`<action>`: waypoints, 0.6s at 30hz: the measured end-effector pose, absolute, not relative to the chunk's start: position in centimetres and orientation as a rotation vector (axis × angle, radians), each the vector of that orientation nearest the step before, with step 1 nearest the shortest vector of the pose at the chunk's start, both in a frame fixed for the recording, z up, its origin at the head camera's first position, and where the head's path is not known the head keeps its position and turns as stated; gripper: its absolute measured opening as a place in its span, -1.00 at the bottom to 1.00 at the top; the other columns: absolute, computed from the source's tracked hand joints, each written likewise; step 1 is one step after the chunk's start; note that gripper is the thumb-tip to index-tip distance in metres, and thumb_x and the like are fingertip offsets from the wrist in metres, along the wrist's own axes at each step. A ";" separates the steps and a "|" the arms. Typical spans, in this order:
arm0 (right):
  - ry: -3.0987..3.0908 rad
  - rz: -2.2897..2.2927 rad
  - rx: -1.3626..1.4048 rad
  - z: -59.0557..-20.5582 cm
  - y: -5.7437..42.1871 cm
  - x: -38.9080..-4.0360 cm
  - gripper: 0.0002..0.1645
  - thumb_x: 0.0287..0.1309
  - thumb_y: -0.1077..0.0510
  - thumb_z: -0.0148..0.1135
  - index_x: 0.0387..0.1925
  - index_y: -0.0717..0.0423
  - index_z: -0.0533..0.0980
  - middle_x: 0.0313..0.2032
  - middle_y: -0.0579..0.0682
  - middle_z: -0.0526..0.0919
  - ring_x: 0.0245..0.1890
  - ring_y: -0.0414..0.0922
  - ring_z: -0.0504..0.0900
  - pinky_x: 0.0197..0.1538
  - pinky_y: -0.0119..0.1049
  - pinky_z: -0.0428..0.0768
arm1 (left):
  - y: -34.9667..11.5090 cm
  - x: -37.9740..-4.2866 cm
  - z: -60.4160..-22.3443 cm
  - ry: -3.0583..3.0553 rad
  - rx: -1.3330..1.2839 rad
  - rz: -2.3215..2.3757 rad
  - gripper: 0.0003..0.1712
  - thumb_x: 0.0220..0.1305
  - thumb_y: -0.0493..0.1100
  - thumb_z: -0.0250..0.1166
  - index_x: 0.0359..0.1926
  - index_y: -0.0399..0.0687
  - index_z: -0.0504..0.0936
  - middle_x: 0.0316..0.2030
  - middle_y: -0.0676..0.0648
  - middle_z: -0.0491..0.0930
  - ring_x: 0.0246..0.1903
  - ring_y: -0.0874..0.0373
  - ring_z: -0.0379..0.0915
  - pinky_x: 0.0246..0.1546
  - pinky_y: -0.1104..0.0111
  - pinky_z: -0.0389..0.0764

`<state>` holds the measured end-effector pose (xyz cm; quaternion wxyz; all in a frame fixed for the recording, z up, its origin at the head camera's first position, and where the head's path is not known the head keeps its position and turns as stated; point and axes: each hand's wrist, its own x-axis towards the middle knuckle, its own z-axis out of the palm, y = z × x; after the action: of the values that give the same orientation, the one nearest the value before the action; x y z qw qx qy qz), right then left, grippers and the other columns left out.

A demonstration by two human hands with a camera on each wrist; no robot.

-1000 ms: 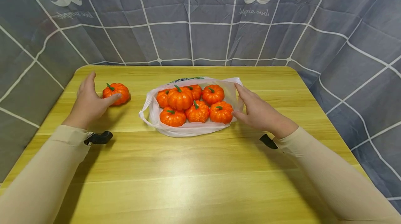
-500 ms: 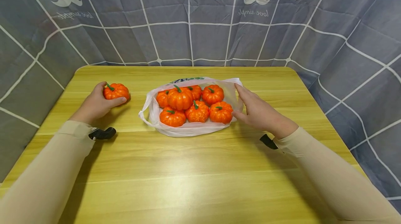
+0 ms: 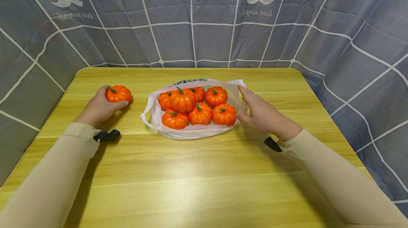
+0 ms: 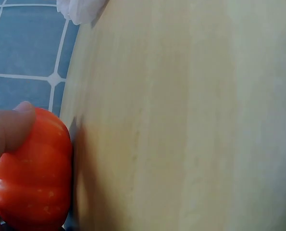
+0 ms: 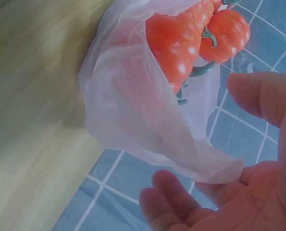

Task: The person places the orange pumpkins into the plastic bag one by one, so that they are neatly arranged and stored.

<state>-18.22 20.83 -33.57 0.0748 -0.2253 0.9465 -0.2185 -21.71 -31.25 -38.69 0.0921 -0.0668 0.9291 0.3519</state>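
On the left of the table a small orange pumpkin (image 3: 119, 94) with a green stem sits in my left hand (image 3: 98, 108); the thumb lies along its near side, the other fingers behind it. The left wrist view shows the thumb pressed on the pumpkin (image 4: 39, 175). A white plastic bag (image 3: 185, 134) lies mid-table with its mouth open, holding several like pumpkins (image 3: 182, 100). At the bag's right end is my right hand (image 3: 264, 114), fingers extended against its edge. In the right wrist view the thumb stands apart from the fingers, and the bag's corner (image 5: 222, 168) touches them.
The wooden table (image 3: 191, 178) has rounded far corners. A grey curtain (image 3: 210, 40) with white lines hangs behind it and along both sides. Black wrist pieces (image 3: 108, 135) show below the sleeves.
My left hand has moved in from the left and closed round the lone pumpkin, which has shifted very slightly to the right. The right hand and the bag have hardly moved.
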 end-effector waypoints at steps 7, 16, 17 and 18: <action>2.839 -0.659 -0.679 -33.6 20.8 -18.2 0.18 0.38 0.08 0.34 0.70 0.19 -0.21 0.68 0.23 -0.05 0.65 0.27 0.04 0.63 0.22 0.12 | -31.2 -21.6 -38.6 2.767 -0.209 1.004 0.31 0.43 0.31 0.27 0.64 -0.40 -0.33 0.50 -0.64 0.04 0.42 -0.56 0.10 0.47 -0.35 0.19; 2.834 -0.659 -0.673 -33.6 20.8 -18.2 0.19 0.38 0.07 0.35 0.70 0.20 -0.22 0.68 0.24 -0.05 0.66 0.27 0.03 0.63 0.22 0.12 | -31.3 -21.6 -38.6 2.757 -0.212 1.004 0.31 0.42 0.31 0.28 0.64 -0.38 -0.32 0.49 -0.65 0.05 0.40 -0.56 0.12 0.47 -0.35 0.19; 2.836 -0.658 -0.673 -33.6 20.7 -18.2 0.19 0.38 0.07 0.35 0.70 0.20 -0.21 0.68 0.24 -0.05 0.66 0.27 0.03 0.63 0.22 0.12 | -31.3 -21.5 -38.6 2.756 -0.212 1.006 0.31 0.42 0.31 0.29 0.64 -0.38 -0.32 0.48 -0.64 0.06 0.40 -0.56 0.12 0.47 -0.35 0.19; 2.837 -0.655 -0.673 -33.6 20.7 -18.2 0.19 0.38 0.07 0.35 0.70 0.21 -0.21 0.68 0.24 -0.04 0.65 0.27 0.03 0.63 0.22 0.12 | -31.3 -21.5 -38.6 2.755 -0.213 1.009 0.31 0.42 0.31 0.29 0.64 -0.38 -0.32 0.49 -0.65 0.05 0.41 -0.56 0.11 0.47 -0.35 0.19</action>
<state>-18.17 20.74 -33.63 0.0767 -0.2247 0.9465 -0.2186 -21.53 -31.31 -38.57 0.0997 -0.0720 0.9319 0.3412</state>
